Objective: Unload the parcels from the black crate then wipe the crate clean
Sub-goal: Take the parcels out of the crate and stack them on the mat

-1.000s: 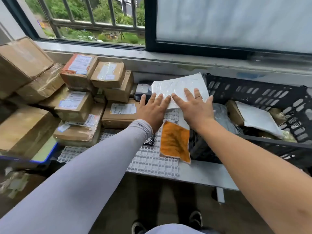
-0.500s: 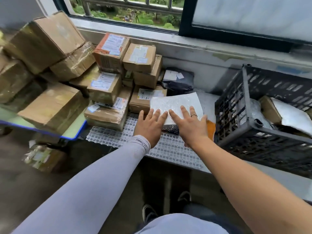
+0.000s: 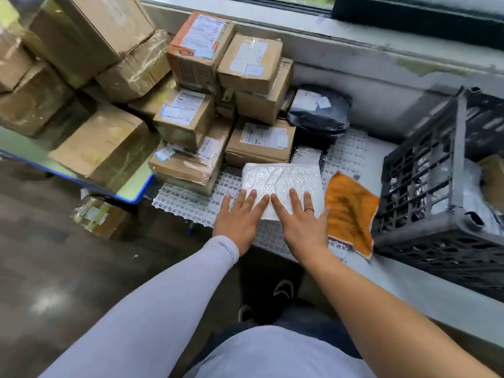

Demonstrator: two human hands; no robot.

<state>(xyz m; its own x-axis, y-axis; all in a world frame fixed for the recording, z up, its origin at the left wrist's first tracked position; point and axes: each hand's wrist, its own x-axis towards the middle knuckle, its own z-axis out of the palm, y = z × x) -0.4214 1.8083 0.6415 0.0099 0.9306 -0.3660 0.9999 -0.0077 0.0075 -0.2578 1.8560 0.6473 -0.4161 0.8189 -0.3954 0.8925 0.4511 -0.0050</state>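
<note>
Head view, read leftward to rightward with the white bubble mailer (image 3: 282, 181) as the landmark: far to its left and behind it rises a stack of cardboard boxes (image 3: 191, 105), apparently where unloaded parcels are gathered, which would explain the mailer lying flat at the stack's foot on the white plastic grid mat (image 3: 191, 205) that covers the desk. The left hand (image 3: 240, 216) lies on the mailer's near-left corner with fingers straight and together, palm down, gripping nothing; the right hand (image 3: 298, 218), ring on one finger, lies the same way on the near-right part. Both seem to press it flat into place rather than lift it. The mailer's long axis runs left to right, parallel to the desk's front edge, its far edge almost touching the boxes. Just right of the mailer lies an orange cloth (image 3: 350, 211), likely kept handy for wiping. Further right stands the black crate (image 3: 425, 195), with parcels inside it, so unloading looks unfinished.
</note>
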